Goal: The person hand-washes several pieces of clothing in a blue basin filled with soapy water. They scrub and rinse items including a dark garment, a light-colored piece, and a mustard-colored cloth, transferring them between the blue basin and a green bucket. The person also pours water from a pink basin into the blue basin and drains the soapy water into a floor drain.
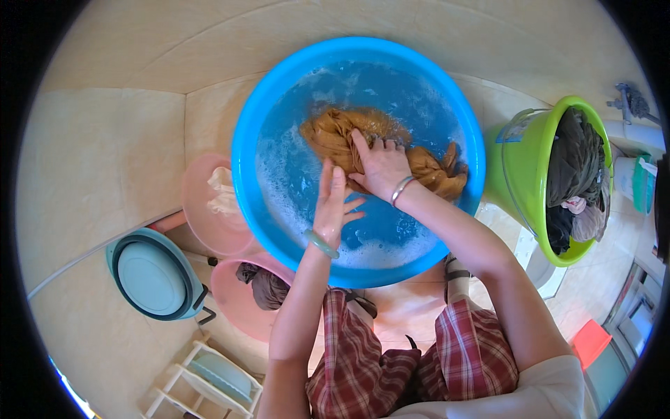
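Note:
A wet brown cloth (331, 140) lies bunched in soapy water inside a large blue basin (246, 174); its kind of garment cannot be made out. My right hand (384, 167) is on the middle of the cloth, its fingers bent into the folds and its thumb toward my left hand. A silver bangle circles that wrist. Just left of it, my left hand (333, 202) is raised over the water beside the cloth's near edge. Its fingers are spread and hold nothing, and a pale green bangle is on that wrist. Foam floats along the basin's left and near sides.
A green bucket (513, 174) heaped with dark clothes (576, 160) stands at the right. On the left are a pink basin (199, 209) with white cloth, another pink basin (234, 307) with dark cloth, and a light blue folding basin (150, 276). A rack (178, 373) stands nearer.

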`<state>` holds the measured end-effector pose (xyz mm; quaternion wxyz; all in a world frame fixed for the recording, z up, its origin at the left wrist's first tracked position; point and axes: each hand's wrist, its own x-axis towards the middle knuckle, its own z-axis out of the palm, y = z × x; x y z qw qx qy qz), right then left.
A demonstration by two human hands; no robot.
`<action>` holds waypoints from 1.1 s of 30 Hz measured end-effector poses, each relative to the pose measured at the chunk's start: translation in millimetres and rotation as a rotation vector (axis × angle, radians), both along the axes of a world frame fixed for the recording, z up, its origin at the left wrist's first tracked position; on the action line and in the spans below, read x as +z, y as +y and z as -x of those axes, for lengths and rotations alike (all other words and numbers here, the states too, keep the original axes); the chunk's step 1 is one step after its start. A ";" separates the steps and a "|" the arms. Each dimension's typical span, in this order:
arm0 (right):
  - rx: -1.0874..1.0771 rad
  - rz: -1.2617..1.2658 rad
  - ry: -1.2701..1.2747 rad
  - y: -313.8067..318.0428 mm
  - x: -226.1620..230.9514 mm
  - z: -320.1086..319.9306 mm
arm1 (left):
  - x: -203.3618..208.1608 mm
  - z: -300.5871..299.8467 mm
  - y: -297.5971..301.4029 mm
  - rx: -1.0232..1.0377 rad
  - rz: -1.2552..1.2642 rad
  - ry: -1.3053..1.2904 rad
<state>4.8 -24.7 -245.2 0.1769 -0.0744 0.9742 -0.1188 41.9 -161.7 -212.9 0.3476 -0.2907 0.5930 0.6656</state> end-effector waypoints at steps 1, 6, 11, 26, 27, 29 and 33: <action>-0.011 0.025 -0.096 -3.4 -13.2 1.3 | -0.3 -1.3 -5.3 0.033 0.043 0.023; 0.026 0.103 -0.036 -7.1 -63.3 10.9 | -16.1 5.2 -20.3 0.273 0.066 0.065; -0.086 0.481 -0.018 -7.5 -9.9 15.7 | -29.7 21.2 -13.9 0.440 -0.293 0.057; 0.517 0.755 0.463 -39.4 104.1 -23.4 | 21.4 52.5 -4.8 0.383 -0.664 0.058; 0.489 0.748 0.450 -44.5 103.0 -20.9 | 22.0 52.3 -2.1 0.399 -0.664 0.075; 0.425 0.745 0.429 -53.3 100.9 -15.6 | 14.2 49.0 0.3 0.476 -0.703 0.113; 0.255 0.882 0.593 -61.8 74.5 -5.8 | -5.0 44.0 0.9 0.667 -0.654 0.226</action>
